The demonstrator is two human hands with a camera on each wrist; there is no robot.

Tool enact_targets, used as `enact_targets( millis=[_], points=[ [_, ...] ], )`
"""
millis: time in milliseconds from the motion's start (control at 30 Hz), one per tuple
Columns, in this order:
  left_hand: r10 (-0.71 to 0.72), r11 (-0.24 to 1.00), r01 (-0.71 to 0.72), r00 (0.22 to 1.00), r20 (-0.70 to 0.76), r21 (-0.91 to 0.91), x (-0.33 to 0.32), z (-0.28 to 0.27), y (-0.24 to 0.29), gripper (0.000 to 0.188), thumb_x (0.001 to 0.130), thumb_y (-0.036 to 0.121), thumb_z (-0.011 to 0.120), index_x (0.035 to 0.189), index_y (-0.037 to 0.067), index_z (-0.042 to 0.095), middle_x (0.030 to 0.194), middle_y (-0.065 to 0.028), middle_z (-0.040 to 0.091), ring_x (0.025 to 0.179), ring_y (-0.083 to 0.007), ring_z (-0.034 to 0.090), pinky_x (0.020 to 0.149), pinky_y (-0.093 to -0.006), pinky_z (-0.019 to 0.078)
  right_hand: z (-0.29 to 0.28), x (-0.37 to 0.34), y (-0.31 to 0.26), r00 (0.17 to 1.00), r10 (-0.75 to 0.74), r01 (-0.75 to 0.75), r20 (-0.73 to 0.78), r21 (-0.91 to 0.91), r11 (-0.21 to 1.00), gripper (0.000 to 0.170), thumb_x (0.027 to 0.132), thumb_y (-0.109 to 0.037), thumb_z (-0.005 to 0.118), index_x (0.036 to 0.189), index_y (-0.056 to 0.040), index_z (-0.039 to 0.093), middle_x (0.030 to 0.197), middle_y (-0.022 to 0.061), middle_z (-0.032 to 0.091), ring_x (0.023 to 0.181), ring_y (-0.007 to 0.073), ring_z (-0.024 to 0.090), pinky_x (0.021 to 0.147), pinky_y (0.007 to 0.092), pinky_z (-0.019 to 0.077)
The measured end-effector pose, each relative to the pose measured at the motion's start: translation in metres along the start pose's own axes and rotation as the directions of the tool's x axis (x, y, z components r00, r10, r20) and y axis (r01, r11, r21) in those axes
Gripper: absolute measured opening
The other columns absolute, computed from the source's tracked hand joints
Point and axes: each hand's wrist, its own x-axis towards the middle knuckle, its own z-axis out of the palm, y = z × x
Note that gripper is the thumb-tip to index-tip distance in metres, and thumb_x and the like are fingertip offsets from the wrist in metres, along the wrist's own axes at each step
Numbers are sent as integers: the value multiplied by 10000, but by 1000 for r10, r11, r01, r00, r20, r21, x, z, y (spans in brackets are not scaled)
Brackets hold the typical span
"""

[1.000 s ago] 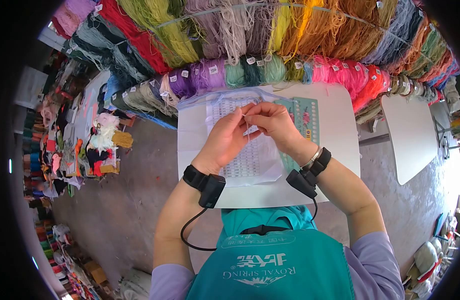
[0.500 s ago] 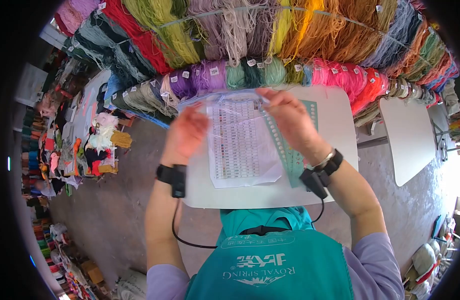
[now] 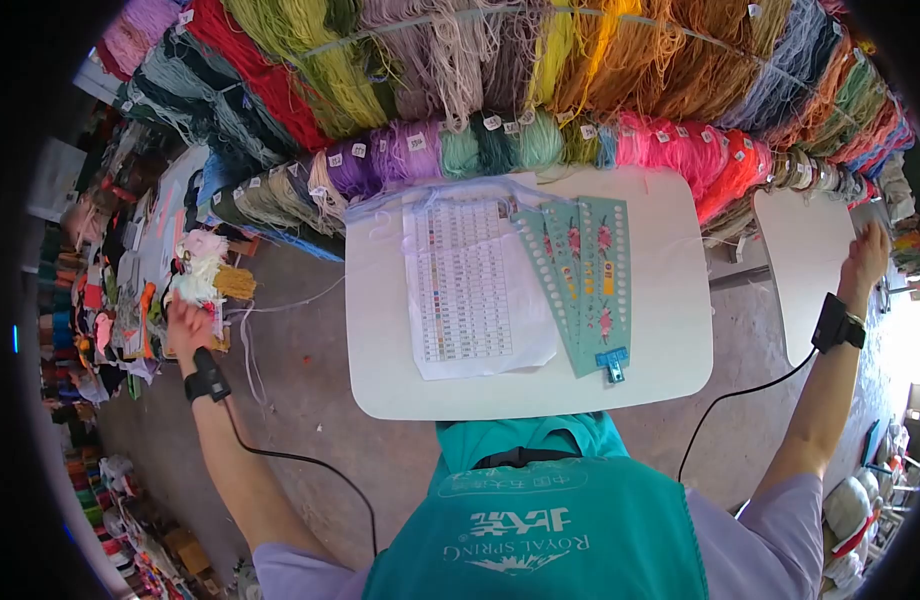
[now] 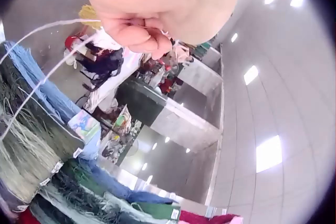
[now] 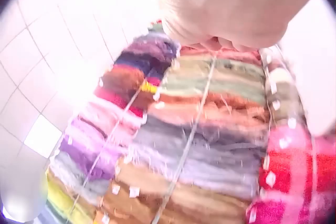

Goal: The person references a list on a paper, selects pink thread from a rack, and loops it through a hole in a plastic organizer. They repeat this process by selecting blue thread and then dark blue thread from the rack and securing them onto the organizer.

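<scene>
Both arms are spread wide. Out to the left, my left hand (image 3: 187,325) has its fingers curled round pale thread (image 4: 63,23), whose strands trail from the fist in the left wrist view. In the head view, a loop of this pale thread (image 3: 248,345) hangs between the hand and the table. My right hand (image 3: 867,257) is raised far to the right; its fingers bend inward in the right wrist view (image 5: 226,19), and I cannot tell whether they hold thread. Lilac yarn (image 3: 442,190) lies along the back of the white table (image 3: 670,300).
On the table lie a printed chart (image 3: 470,290) and green cards with punched holes (image 3: 605,265), a blue clip (image 3: 612,364) on their lower edge. Tagged skeins (image 3: 470,60) of many colours hang behind. A second white table (image 3: 805,270) stands right; a cluttered table (image 3: 205,265) stands left.
The hands were together over the chart, then drew apart, and now reach far left and far right. Pale thread has stretched out to the left. The chart and cards are uncovered.
</scene>
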Motion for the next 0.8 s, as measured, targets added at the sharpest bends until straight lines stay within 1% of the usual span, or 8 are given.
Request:
enact_targets(
  millis=[67, 100, 133, 200, 267, 333, 567, 800],
  points=[
    [-208, 977, 204, 974, 86, 52, -28, 98, -72, 271, 1023, 198, 471, 1220, 47, 579, 695, 53, 449, 463, -46, 309, 362, -185, 241, 54, -54, -19, 979, -6, 31, 206, -119, 992, 176, 888, -96, 640, 1056, -67, 686, 778, -24, 629, 511, 6, 412, 438, 196, 312],
    [-347, 937, 343, 877, 332, 71, -26, 119, -109, 277, 1011, 170, 498, 1242, 34, 566, 708, 65, 457, 472, -34, 312, 369, -178, 260, 89, -95, -32, 940, 44, 20, 338, -184, 983, 232, 890, -92, 638, 1116, -75, 688, 808, -25, 650, 533, -1, 420, 454, 192, 326],
    [-373, 926, 338, 887, 274, 168, -44, 161, -151, 278, 1006, 178, 514, 1217, 11, 582, 709, 61, 437, 507, -26, 314, 369, -170, 265, 121, -137, -42, 866, 118, 7, 487, -246, 969, 247, 887, -94, 610, 1121, -84, 689, 858, -38, 668, 599, 10, 486, 518, 186, 390],
    [-336, 867, 252, 932, 133, 430, -93, 241, -232, 267, 991, 212, 548, 1119, -6, 636, 948, -55, 657, 759, -105, 607, 648, -216, 506, 166, -214, -32, 605, 110, -61, 788, -91, 994, 271, 857, -109, 601, 1114, -60, 670, 926, 2, 714, 700, 86, 607, 599, 207, 467],
    [-630, 744, 371, 667, 397, 556, -117, 271, -285, 308, 984, 224, 562, 1184, -4, 616, 1140, -124, 674, 990, -168, 661, 793, -244, 535, 205, -269, -38, 414, 406, -129, 814, -389, 912, 158, 899, -124, 614, 1008, -11, 635, 885, 77, 728, 601, 106, 620, 547, 218, 455],
    [-719, 674, 498, 610, 333, 545, -151, 305, -326, 290, 988, 200, 549, 1176, -12, 611, 1122, -133, 673, 950, -190, 671, 755, -251, 542, 227, -306, -3, 265, 385, -175, 884, -349, 921, 150, 901, -129, 629, 962, 9, 625, 811, 83, 714, 539, 98, 591, 479, 244, 437],
    [-745, 649, 598, 626, 231, 471, -169, 324, -400, 242, 981, 176, 543, 1107, -26, 588, 1054, -139, 656, 927, -221, 675, 665, -262, 531, 252, -348, 49, 331, 412, -55, 849, -418, 907, 173, 828, -158, 655, 841, 15, 662, 639, 81, 649, 512, 153, 613, 512, 307, 488],
    [-725, 598, 523, 676, 132, 607, -170, 334, -412, 215, 970, 157, 546, 1113, 5, 592, 974, -72, 641, 674, -124, 539, 576, -259, 448, 249, -350, 51, 360, 406, -83, 840, -405, 911, 186, 868, -178, 644, 837, 5, 634, 630, 66, 639, 508, 147, 606, 508, 312, 480]
  ],
)
